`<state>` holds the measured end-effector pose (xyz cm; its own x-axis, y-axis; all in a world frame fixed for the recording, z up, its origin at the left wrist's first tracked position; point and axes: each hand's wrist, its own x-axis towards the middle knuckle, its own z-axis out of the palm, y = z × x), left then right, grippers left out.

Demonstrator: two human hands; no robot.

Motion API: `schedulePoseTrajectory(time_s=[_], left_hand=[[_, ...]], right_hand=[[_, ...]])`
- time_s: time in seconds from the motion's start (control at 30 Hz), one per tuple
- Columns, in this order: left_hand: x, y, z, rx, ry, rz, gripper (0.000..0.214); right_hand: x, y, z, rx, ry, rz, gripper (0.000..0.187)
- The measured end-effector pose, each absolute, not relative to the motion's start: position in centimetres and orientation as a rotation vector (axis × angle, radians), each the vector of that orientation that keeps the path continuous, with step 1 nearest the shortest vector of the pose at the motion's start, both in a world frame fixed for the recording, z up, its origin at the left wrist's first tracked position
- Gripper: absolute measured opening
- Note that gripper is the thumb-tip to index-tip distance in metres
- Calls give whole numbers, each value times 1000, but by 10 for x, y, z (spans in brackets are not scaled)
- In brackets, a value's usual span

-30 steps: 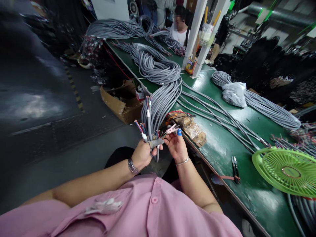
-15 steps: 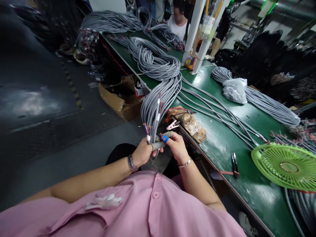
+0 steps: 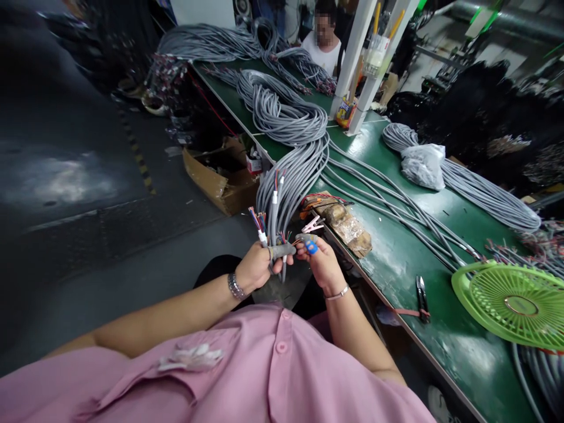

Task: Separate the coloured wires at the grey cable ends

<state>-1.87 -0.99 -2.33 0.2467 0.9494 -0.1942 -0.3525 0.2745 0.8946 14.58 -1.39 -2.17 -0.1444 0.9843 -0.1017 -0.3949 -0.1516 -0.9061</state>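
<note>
My left hand (image 3: 255, 269) is closed around the ends of several grey cables (image 3: 274, 220), just off the table's near edge. Coloured wires (image 3: 258, 218) fan out of their stripped ends, some above white sleeves. Grey wrapping covers a finger of this hand. My right hand (image 3: 325, 265), with blue tape on its thumb and grey wrapping on a finger, pinches the tips of thin wires (image 3: 296, 241) that come from a cable end at the left hand. The fingers partly hide these wires.
Grey cable coils (image 3: 282, 111) lie along the green table (image 3: 396, 247). A wooden block (image 3: 348, 226), a pink clip (image 3: 312, 224), black snips (image 3: 422, 298) and a green fan (image 3: 515, 302) are at its near side. A cardboard box (image 3: 215, 185) stands on the floor. A person (image 3: 326, 53) sits beyond.
My right hand has moved slightly right, away from the left, with thin wires now showing between them. The left hand keeps its hold on the cables. The whole view has shifted a little.
</note>
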Motion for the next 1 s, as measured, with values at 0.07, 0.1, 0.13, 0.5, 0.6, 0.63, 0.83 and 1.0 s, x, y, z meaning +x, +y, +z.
schedulePoseTrajectory(time_s=[0.07,0.1,0.13,0.5,0.6,0.63,0.83,1.0], left_hand=[[-18,-9,-22,786,903,1082,17],[-17,-9,-20,766,909,1095,17],[-16,-9,-19,751,912,1106,17],[-2,-7,-11,739,925,1104,17],[0,-5,-12,753,911,1092,16],[0,-5,-13,758,905,1090,16],[4,-5,-9,742,922,1089,16],[5,-4,-9,770,934,1056,15]], right_hand=[[150,-13,-29,-920,-789,1596,40],[150,-11,-31,-924,-748,1605,42],[150,-10,-33,-933,-719,1608,44],[138,15,-31,-971,-697,1420,43],[137,15,-40,-989,-774,1245,49],[137,16,-43,-987,-785,1216,49],[137,23,-39,-838,-654,1463,48],[135,29,-35,-778,-512,1537,41]])
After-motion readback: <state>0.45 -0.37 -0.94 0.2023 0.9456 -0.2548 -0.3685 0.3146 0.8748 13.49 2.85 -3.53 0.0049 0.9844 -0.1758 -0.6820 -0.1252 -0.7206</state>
